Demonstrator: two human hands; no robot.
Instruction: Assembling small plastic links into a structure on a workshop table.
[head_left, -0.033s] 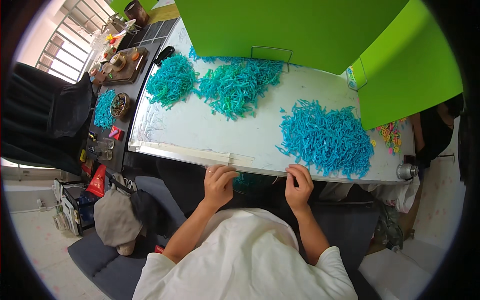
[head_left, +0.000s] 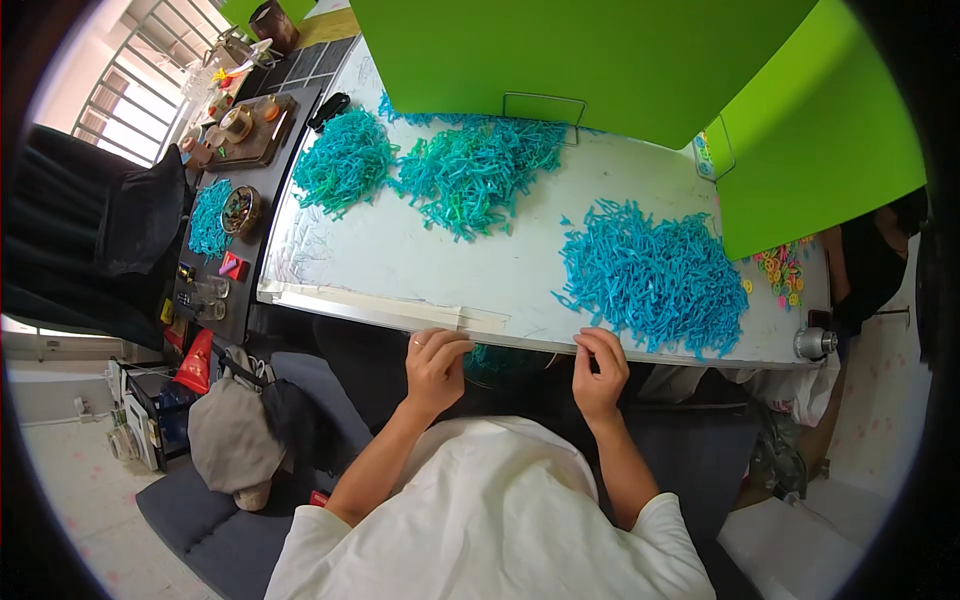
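Note:
At the front edge of the white table [head_left: 400, 255], my left hand [head_left: 436, 372] is closed with its fingers bent together. My right hand [head_left: 600, 374], a little to its right, is also closed, thumb and fingertips curled toward each other. Anything in either hand is hidden or too small to make out. Just beyond my right hand lies a large heap of small blue plastic pieces [head_left: 655, 280]. Farther off are a teal-green heap [head_left: 470, 180] and a similar smaller heap [head_left: 345, 160]. Between my hands, below the edge, teal pieces [head_left: 497, 362] show in shadow.
Tall green panels [head_left: 600, 60] with wire stands border the far side. Colourful small rings [head_left: 782, 272] and a round metal object [head_left: 815, 343] are at the right end. On the left, a dark side table [head_left: 235, 290] holds a tray [head_left: 265, 135], a bowl [head_left: 240, 210] and glasses.
My left hand has shifted very slightly to the left, and my right hand very slightly to the right. The heaps look the same.

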